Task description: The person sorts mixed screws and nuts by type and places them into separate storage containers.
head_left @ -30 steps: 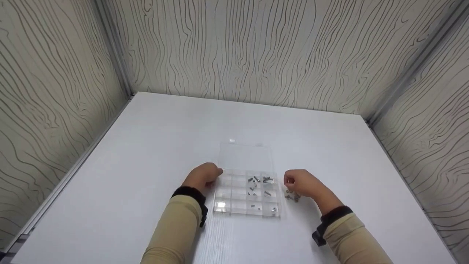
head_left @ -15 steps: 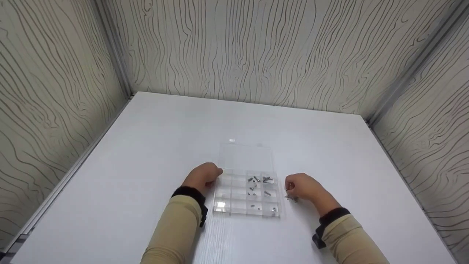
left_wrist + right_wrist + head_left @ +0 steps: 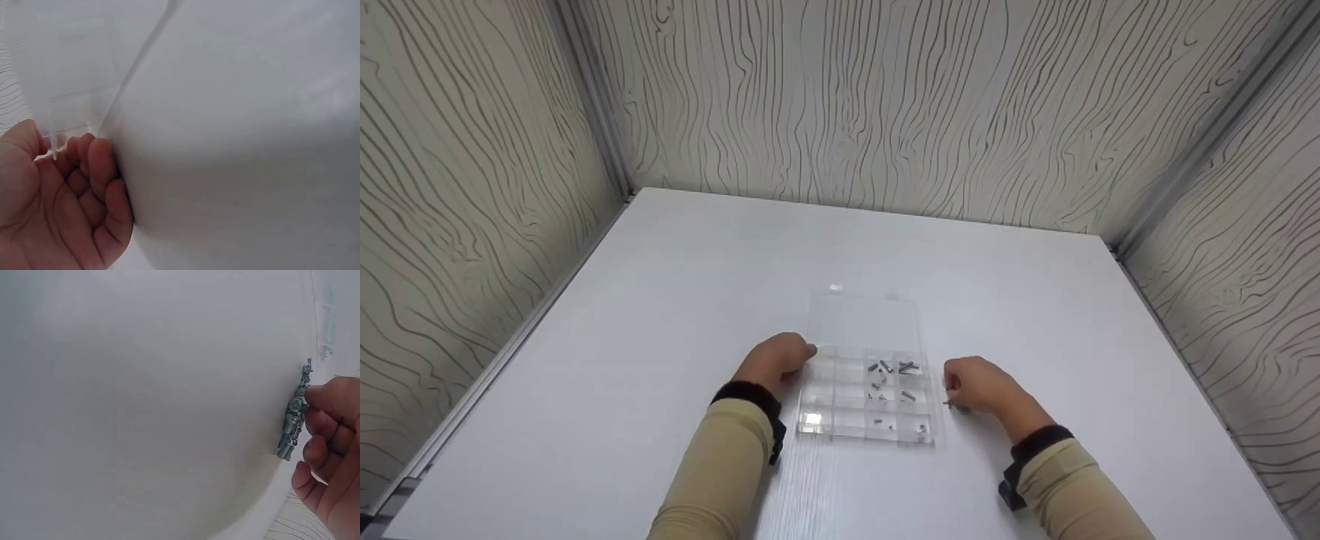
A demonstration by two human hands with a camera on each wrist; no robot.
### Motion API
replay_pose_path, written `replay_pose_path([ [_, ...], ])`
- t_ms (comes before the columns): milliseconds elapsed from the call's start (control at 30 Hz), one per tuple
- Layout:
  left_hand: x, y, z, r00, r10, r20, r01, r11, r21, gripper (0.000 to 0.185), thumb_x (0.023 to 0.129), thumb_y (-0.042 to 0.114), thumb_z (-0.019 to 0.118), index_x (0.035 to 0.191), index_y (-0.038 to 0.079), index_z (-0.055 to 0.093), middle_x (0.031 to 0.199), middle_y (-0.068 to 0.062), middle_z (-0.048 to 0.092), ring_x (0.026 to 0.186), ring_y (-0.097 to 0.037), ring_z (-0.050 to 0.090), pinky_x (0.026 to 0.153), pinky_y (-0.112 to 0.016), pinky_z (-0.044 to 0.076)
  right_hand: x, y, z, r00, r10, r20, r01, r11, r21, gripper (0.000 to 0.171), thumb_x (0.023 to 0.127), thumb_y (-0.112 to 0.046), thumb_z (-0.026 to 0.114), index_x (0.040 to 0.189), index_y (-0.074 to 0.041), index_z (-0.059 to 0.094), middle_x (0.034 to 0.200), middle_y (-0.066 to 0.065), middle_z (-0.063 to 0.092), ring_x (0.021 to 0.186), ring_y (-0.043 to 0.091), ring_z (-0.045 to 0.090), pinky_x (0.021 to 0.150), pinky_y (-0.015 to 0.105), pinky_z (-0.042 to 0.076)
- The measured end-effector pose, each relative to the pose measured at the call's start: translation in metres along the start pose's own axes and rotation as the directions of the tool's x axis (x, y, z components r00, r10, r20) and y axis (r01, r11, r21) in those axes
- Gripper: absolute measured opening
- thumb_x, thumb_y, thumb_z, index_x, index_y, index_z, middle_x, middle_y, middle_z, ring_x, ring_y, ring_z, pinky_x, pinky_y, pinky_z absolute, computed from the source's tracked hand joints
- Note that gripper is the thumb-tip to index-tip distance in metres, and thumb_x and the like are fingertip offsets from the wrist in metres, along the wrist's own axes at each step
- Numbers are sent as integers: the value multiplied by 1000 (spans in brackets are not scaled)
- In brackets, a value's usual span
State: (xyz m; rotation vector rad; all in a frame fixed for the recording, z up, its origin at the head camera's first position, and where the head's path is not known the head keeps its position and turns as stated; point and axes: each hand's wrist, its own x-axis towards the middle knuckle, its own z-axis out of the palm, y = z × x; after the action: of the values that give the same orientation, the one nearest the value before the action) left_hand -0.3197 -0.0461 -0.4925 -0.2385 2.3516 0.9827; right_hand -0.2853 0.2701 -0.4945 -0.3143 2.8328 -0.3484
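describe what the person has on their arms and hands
Both arms wear long tan sleeves ending at the wrists. A black band with a small black unit sits on each wrist. The left hand and right hand are bare: no gloves or rings visible.

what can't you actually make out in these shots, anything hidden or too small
- Head view: most of the loose screws lie under the right hand, so they cannot be counted.
- Right wrist view: the screws show edge-on in one cluster; whether the fingertips pinch one is unclear.
- Head view: pieces in the clear organizer box are too small to identify.
- Left wrist view: the left hand is cut off by the frame; the box is a pale blur.
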Motion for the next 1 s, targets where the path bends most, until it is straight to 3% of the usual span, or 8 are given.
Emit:
replay_pose_path([
  [200,-2,0,0,1000,3,-4,-3,999,-33,51,87,39,43,42,15,35,55,-5,45,42,-17,33,54,-34,38,-3,-6,-9,1000,-1,15,0,997,83,16,70,-2,63,69,-14,52,63,-2,51,57,14,47,51,28,38],
  [300,-3,0,-1,1000,-5,-4,5,997,-80,48,87,38,45,45,14,38,69,-8,53,43,-17,34,53,-34,38,-6,-11,-14,999,-48,0,48,995,84,16,71,-2,61,71,-16,52,64,-3,50,58,14,47,51,28,39],
  [367,-4,1,-1,1000,-6,0,6,998,-70,47,87,38,44,46,13,42,67,-7,49,42,-17,33,52,-33,38,-7,-15,-16,995,-103,-15,104,992,73,15,71,-3,60,71,-16,53,64,-4,49,59,13,46,52,28,39],
  [600,-2,2,-2,1000,0,-8,0,997,72,46,88,40,41,54,10,51,53,-4,38,50,-20,38,60,-35,37,-12,-23,-17,963,-269,2,267,957,109,9,75,-6,59,75,-14,54,64,-6,47,54,9,47,46,26,41],
  [800,-3,3,-1,1000,22,-14,-21,996,86,46,88,38,42,50,12,43,51,-4,39,47,-20,38,57,-35,37,-13,-26,-15,914,-405,8,402,910,100,11,76,-10,60,73,-19,54,64,-10,47,55,6,45,46,23,40],
  [900,-4,4,-2,999,35,-16,-33,995,98,43,88,38,42,56,9,48,54,-5,42,50,-21,42,60,-34,38,-13,-28,-14,895,-446,26,442,892,98,12,75,-10,60,72,-20,54,63,-11,47,57,5,44,49,22,39],
  [1000,-5,5,-3,1000,21,-18,-19,997,71,38,87,37,43,70,5,55,65,-8,48,61,-23,47,66,-35,38,-13,-30,-12,890,-454,49,448,889,96,12,74,-10,60,71,-20,54,63,-12,46,58,4,44,50,22,39],
])
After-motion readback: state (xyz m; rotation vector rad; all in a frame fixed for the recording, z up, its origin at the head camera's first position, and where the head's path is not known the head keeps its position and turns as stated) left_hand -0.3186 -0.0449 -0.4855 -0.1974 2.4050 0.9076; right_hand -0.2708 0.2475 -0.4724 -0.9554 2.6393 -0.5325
